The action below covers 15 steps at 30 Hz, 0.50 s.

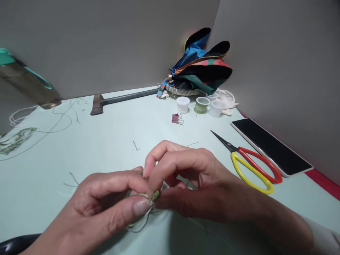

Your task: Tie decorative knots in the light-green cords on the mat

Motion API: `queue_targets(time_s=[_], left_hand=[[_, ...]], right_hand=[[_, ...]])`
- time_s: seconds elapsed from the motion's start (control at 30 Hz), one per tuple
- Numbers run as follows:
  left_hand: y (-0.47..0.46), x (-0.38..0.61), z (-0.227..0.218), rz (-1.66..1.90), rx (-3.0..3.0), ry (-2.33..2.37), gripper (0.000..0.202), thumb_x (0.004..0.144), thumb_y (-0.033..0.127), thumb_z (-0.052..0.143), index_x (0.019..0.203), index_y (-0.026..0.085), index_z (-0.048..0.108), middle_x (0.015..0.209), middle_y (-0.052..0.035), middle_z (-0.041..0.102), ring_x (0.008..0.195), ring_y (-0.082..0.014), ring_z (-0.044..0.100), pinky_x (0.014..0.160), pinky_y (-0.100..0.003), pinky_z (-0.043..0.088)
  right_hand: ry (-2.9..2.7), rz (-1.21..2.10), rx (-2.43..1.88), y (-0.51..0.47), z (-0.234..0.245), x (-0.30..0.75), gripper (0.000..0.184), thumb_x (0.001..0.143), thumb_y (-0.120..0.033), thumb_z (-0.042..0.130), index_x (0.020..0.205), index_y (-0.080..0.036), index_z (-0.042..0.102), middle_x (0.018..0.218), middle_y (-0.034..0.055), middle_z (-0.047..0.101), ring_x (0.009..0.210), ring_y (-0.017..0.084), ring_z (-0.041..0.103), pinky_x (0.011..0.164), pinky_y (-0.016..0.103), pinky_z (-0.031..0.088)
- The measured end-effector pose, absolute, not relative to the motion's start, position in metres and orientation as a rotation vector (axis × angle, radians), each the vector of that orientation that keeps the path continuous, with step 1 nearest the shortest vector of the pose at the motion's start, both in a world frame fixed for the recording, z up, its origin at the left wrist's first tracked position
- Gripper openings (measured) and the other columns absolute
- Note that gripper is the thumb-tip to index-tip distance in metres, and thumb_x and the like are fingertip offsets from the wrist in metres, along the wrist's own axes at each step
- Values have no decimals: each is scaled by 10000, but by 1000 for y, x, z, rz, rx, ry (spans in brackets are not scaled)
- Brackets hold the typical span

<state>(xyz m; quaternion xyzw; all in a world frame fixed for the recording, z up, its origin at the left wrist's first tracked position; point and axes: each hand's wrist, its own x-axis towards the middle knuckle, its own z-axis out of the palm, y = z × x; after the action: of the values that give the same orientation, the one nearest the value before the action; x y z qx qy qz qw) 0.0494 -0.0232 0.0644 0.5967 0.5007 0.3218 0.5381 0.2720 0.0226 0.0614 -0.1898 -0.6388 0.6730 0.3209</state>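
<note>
Grey partition walls close off the far edge and right edge of a pale green tabletop (106, 148). Near its front edge, between the two hands, sits a small green knot (155, 194) with thin cord strands (140, 221) looping out beneath it onto the surface. Left hand (106, 202) is closed almost to a fist, thumb pressed against forefinger, pinching the cord just beside the knot. Right hand (191, 180) is curled as well, thumb and forefinger tips pinched on the knot from the other side, the remaining fingers bent loosely above. Both hands touch each other at the fingertips.

Toward the right edge lie scissors with red and yellow handles (251, 165), blades pointing to the far side, and just beyond them a dark-screened phone (271, 146). Near the far right corner stand three small plastic cups (201, 105), a pink binder clip (175, 118) in front of them, and a bundle of coloured fabric (203, 67) behind. A hatchet (119, 100) lies along the far edge, and loose cord (18, 136) trails at the left edge.
</note>
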Motion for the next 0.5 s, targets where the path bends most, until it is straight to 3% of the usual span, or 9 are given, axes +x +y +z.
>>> queue_targets(time_s=[0.1, 0.3, 0.4, 0.5], left_hand=[[-24, 50, 63, 885, 1566, 1251, 290, 879, 479, 771, 692, 259, 793, 559, -2, 653, 589, -190, 603, 534, -274, 512], [-28, 56, 66, 1052, 1882, 1330, 296, 924, 501, 716, 769, 257, 777, 557, -15, 619, 652, -237, 638, 567, -319, 543], [-31, 57, 63, 1073, 1977, 1362, 262, 948, 457, 692, 786, 263, 760, 584, -17, 623, 649, -237, 631, 570, -328, 528], [-37, 54, 57, 1108, 2083, 1368, 159, 986, 311, 644, 855, 269, 723, 658, -9, 633, 653, -215, 610, 591, -329, 487]], right_hand=[[-1637, 1772, -495, 24, 63, 272, 106, 905, -133, 813, 902, -198, 730, 1095, -21, 613, 820, 80, 528, 755, 222, 449], [-1518, 1963, -855, 15, 64, 264, 220, 835, -276, 793, 1019, -254, 675, 813, -52, 544, 738, 133, 485, 631, 249, 385], [-1552, 1916, -935, 9, 61, 256, 282, 754, -282, 833, 969, -257, 652, 814, -50, 579, 764, 150, 510, 663, 267, 410], [-1486, 1930, -909, 8, 58, 253, 263, 785, -284, 862, 927, -238, 646, 803, -53, 588, 774, 143, 515, 703, 269, 411]])
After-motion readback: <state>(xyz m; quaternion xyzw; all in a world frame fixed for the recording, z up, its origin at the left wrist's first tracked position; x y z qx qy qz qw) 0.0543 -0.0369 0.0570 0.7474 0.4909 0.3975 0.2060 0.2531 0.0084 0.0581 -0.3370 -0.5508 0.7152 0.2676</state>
